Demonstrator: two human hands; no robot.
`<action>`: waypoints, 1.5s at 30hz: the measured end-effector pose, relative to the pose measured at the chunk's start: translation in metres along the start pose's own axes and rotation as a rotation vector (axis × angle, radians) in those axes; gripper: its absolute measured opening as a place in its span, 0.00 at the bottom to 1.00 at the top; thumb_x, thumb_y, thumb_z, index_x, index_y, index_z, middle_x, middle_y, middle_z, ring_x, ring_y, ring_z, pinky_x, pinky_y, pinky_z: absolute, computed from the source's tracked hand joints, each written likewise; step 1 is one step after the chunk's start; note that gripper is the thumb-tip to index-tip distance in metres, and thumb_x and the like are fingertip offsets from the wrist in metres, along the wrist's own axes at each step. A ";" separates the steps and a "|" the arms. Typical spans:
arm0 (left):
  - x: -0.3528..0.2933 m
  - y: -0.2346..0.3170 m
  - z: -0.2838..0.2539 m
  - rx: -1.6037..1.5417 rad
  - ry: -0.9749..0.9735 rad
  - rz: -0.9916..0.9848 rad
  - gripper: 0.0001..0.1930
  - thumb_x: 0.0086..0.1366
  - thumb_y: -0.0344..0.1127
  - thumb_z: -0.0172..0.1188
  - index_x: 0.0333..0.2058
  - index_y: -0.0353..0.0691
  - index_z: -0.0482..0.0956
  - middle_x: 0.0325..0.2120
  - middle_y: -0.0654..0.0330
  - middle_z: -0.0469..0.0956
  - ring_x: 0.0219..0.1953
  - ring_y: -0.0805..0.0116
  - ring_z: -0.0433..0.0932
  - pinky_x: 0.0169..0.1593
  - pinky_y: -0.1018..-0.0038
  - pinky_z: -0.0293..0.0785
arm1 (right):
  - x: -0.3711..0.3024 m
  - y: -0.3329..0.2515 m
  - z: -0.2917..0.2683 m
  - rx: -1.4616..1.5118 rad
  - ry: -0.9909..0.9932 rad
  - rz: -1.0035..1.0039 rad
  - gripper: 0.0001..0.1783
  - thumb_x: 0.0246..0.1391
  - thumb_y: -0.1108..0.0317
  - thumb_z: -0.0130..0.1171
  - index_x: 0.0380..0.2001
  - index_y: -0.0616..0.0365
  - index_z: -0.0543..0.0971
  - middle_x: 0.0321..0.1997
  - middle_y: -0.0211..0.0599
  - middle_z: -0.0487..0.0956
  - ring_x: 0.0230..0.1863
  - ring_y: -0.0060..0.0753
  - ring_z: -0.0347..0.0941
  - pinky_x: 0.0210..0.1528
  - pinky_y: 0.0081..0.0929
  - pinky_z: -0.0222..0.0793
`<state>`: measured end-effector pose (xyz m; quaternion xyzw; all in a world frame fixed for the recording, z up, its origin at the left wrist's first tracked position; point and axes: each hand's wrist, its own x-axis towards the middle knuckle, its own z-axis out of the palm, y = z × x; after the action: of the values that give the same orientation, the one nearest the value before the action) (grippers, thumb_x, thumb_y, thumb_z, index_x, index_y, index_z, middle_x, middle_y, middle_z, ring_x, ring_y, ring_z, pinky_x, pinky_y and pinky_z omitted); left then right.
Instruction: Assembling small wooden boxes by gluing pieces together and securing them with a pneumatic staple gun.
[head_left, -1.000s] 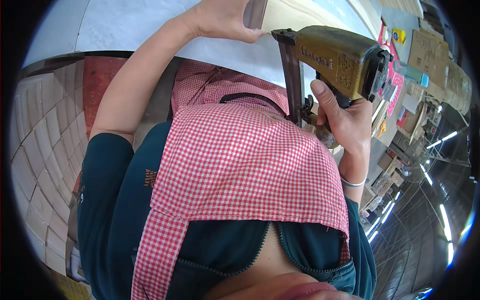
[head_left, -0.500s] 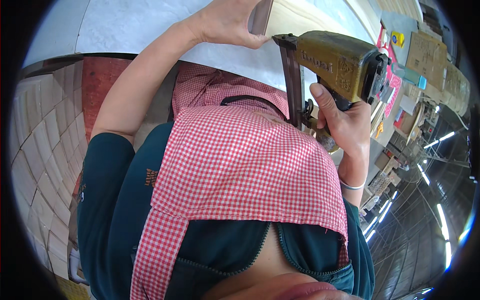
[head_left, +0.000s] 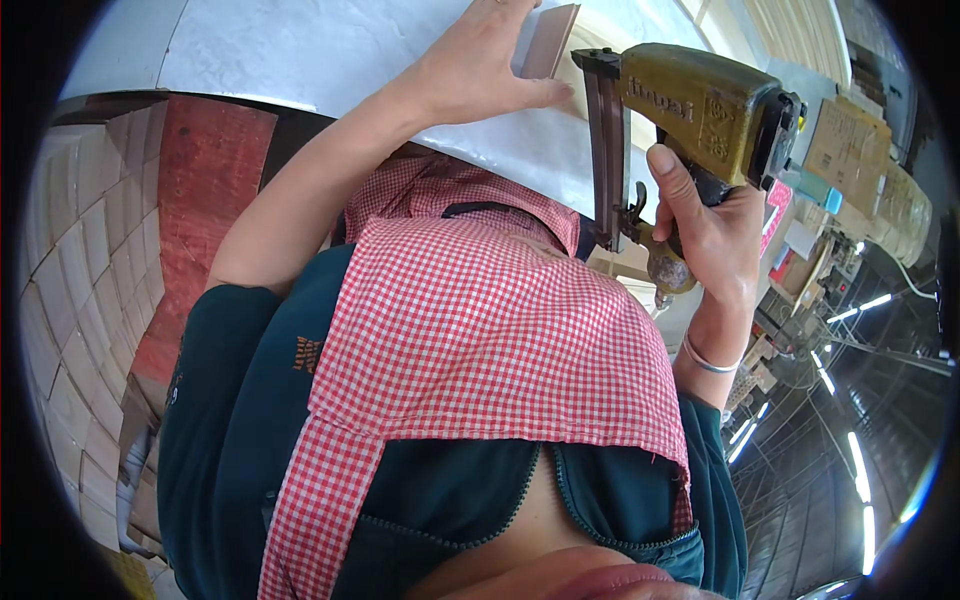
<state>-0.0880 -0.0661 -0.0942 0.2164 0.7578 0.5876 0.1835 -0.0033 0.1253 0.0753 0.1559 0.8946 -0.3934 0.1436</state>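
Observation:
A pneumatic nail gun with a worn yellow-brown body and a long dark magazine is in my right hand, whose fingers wrap its grip. The gun's nose is beside a brown wooden strip and pale wood on the worktable. My left hand is spread around the near end of the strip, thumb stretched out at its lower corner. The tips of the other left fingers run out of the top of the picture, so their contact with the wood cannot be seen.
The white worktable spans the top. Stacked pale wooden pieces stand at the left beside a red panel. Long wooden strips lie at the upper right, near a cardboard box. A checked apron hangs in front of me.
The nail gun and my right hand have shifted slightly right. My left hand has moved right and a little down, and more of the brown strip shows.

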 end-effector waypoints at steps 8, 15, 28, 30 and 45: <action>0.001 0.006 -0.003 -0.064 -0.065 -0.048 0.60 0.57 0.59 0.72 0.70 0.22 0.47 0.61 0.26 0.64 0.61 0.35 0.68 0.65 0.52 0.66 | 0.009 0.001 -0.004 -0.030 -0.049 0.003 0.19 0.56 0.61 0.73 0.42 0.66 0.83 0.19 0.30 0.79 0.12 0.19 0.68 0.14 0.15 0.60; 0.000 -0.002 0.005 -0.088 0.012 0.030 0.59 0.58 0.58 0.72 0.70 0.22 0.48 0.61 0.27 0.64 0.58 0.37 0.69 0.63 0.53 0.67 | 0.015 -0.003 -0.010 -0.069 -0.079 0.011 0.18 0.56 0.61 0.73 0.40 0.66 0.83 0.18 0.30 0.79 0.11 0.19 0.68 0.13 0.16 0.59; -0.007 -0.016 0.011 0.079 0.177 0.161 0.53 0.58 0.52 0.69 0.68 0.18 0.53 0.59 0.31 0.68 0.58 0.38 0.69 0.64 0.53 0.65 | 0.048 -0.008 -0.025 -0.102 -0.032 -0.085 0.17 0.59 0.58 0.71 0.35 0.64 0.82 0.13 0.28 0.75 0.09 0.19 0.66 0.13 0.17 0.60; -0.007 -0.020 0.013 0.080 0.183 0.165 0.53 0.58 0.52 0.69 0.68 0.18 0.53 0.59 0.30 0.68 0.58 0.38 0.68 0.64 0.53 0.65 | 0.050 -0.010 -0.023 -0.109 -0.036 -0.088 0.17 0.59 0.58 0.71 0.35 0.64 0.82 0.13 0.28 0.75 0.09 0.19 0.66 0.13 0.17 0.60; -0.020 -0.003 0.018 0.183 0.285 -0.028 0.51 0.47 0.46 0.78 0.69 0.42 0.64 0.61 0.53 0.72 0.62 0.54 0.68 0.67 0.59 0.65 | 0.059 -0.014 -0.027 -0.085 -0.084 -0.025 0.16 0.60 0.59 0.70 0.34 0.64 0.82 0.13 0.28 0.74 0.10 0.19 0.67 0.14 0.17 0.61</action>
<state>-0.0619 -0.0632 -0.1005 0.1361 0.8293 0.5385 0.0617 -0.0662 0.1467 0.0793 0.1218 0.9056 -0.3628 0.1827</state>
